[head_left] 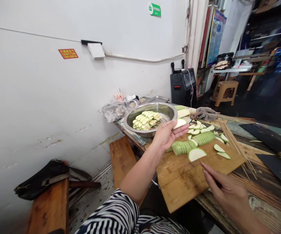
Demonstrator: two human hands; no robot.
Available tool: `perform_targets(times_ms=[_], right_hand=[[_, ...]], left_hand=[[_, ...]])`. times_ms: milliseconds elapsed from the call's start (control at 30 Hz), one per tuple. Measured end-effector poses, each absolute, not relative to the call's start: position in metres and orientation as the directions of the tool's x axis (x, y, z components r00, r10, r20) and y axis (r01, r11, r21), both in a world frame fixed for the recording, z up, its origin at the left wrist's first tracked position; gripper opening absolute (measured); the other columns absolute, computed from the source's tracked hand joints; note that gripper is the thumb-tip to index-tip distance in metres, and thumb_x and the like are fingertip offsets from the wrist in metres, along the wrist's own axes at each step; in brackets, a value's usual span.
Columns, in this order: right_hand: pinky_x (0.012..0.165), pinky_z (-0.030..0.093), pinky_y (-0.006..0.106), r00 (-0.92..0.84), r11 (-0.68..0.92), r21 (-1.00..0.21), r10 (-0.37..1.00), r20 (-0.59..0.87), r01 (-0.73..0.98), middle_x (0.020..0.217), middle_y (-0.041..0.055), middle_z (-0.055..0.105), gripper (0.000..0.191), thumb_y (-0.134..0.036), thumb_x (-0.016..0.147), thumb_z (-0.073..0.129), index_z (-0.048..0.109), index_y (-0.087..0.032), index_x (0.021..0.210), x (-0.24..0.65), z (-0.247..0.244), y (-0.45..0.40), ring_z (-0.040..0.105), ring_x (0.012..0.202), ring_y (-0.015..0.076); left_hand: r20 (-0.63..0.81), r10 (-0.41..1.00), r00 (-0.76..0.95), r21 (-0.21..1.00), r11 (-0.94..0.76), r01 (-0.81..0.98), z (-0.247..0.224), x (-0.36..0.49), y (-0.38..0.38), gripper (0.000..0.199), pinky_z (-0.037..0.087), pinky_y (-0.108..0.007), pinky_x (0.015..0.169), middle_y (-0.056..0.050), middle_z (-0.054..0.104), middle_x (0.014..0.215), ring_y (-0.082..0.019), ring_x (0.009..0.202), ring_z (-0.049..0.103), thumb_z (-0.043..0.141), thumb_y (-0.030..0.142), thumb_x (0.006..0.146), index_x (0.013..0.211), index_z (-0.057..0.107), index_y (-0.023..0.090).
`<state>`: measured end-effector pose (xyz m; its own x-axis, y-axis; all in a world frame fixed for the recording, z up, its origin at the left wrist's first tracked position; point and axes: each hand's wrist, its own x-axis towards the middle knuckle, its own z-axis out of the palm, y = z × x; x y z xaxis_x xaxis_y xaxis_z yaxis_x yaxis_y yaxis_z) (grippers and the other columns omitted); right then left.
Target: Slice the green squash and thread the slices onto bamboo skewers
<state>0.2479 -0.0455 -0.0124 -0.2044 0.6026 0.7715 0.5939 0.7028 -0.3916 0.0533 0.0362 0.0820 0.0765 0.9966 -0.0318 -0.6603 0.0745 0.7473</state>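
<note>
One pale squash slice: pinned against the fingers by the thumb of the left hand, near the steel bowl. Held the right hand by a larger slice on the wooden board, with fingertips close together, impossible to tell if pinching anything. Seemingly handled slices singly, calling for light pressure.

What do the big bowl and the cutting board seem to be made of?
The bowl looks like polished metal, probably stainless steel: it is silvery, with bright reflections along its rim. The cutting board appears to be wood or bamboo with a smooth, slightly worn finish, going by its warm brown colour and the darker patches on it.
</note>
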Motion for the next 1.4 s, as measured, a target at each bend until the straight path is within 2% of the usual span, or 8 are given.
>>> perform_targets(times_ms=[333,567,900,1233,1400], right_hand=[[0.065,0.056,0.017,-0.174,0.653,-0.506,0.693,0.700,0.564,0.087,0.0049,0.073,0.024,-0.026,0.084,0.056,0.070,-0.013,0.099,0.247,-0.010,-0.049,0.069,0.067,0.0139],[0.066,0.056,0.017,-0.156,0.626,-0.542,0.723,0.673,0.561,0.087,0.0047,0.073,0.025,-0.028,0.085,0.055,0.070,-0.013,0.098,0.244,-0.012,-0.050,0.070,0.068,0.0141],[0.067,0.056,0.019,-0.136,0.634,-0.500,0.688,0.712,0.589,0.090,0.0067,0.073,0.025,-0.026,0.086,0.054,0.068,-0.012,0.101,0.242,-0.018,-0.050,0.070,0.072,0.0158],[0.069,0.057,0.022,-0.105,0.618,-0.527,0.701,0.706,0.583,0.093,0.0037,0.073,0.024,-0.026,0.085,0.055,0.068,-0.016,0.103,0.242,-0.020,-0.050,0.070,0.074,0.0161],[0.070,0.057,0.022,-0.083,0.604,-0.525,0.699,0.710,0.600,0.092,0.0051,0.073,0.024,-0.026,0.085,0.055,0.069,-0.014,0.101,0.241,-0.020,-0.050,0.070,0.071,0.0158]], left_hand=[[-0.012,0.998,0.067,0.776,0.051,-0.628,0.081,0.058,0.033,0.014,0.048,-0.048,0.089,-0.012,0.069,0.083,-0.025,0.083,0.068,0.048,0.014,0.088,0.080,0.058,0.008],[0.000,0.996,0.091,0.777,0.058,-0.626,0.076,0.063,0.032,0.013,0.049,-0.047,0.088,-0.013,0.069,0.083,-0.024,0.081,0.069,0.051,0.016,0.086,0.082,0.059,0.008],[-0.003,0.993,0.115,0.765,0.076,-0.640,0.072,0.070,0.031,0.013,0.050,-0.046,0.088,-0.013,0.068,0.086,-0.024,0.083,0.068,0.049,0.015,0.087,0.084,0.060,0.007],[-0.005,0.993,0.114,0.756,0.078,-0.650,0.073,0.075,0.027,0.011,0.048,-0.049,0.088,-0.012,0.067,0.087,-0.026,0.086,0.067,0.050,0.014,0.086,0.085,0.059,0.008],[-0.006,0.994,0.111,0.753,0.077,-0.653,0.077,0.079,0.025,0.014,0.047,-0.050,0.088,-0.012,0.067,0.084,-0.026,0.084,0.068,0.048,0.014,0.088,0.085,0.059,0.007]])
